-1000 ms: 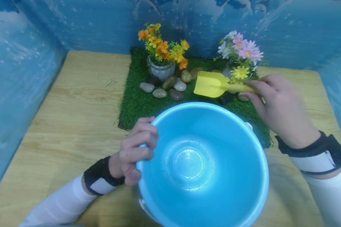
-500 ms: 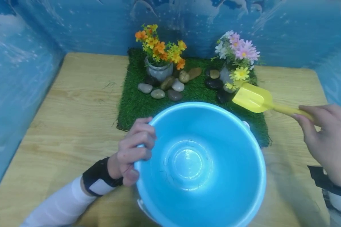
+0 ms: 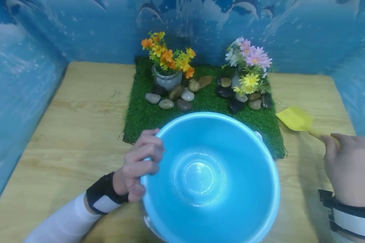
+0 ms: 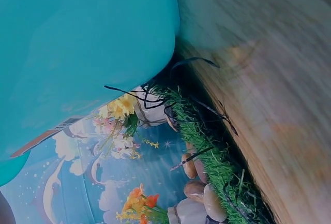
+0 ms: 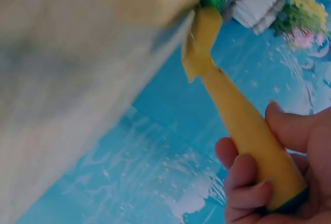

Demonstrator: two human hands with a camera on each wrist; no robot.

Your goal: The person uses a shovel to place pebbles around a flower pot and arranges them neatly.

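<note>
My left hand (image 3: 141,165) grips the left rim of a light blue bucket (image 3: 246,175), its fingers curled over the edge. The bucket's mouth faces up toward me, and a few dark strands lie on its bottom. In the left wrist view, the bucket's outer wall (image 4: 77,38) fills the upper left. My right hand (image 3: 351,165) holds a yellow toy shovel (image 3: 295,118) by its handle. Its blade points left, just beyond the grass mat's right edge; whether it touches the table I cannot tell. The right wrist view shows fingers and thumb wrapped round the handle (image 5: 248,131).
Behind the bucket lies a green artificial grass mat (image 3: 140,118). On it stand a pot of orange flowers (image 3: 168,79) and a pot of pink and yellow flowers (image 3: 250,81), with several stones (image 3: 184,104) around them. Blue printed walls (image 3: 207,27) enclose the wooden table (image 3: 79,128).
My right hand has carried the shovel from above the stones by the right flowerpot to the right and nearer, off the mat. My left hand keeps its grip on the bucket.
</note>
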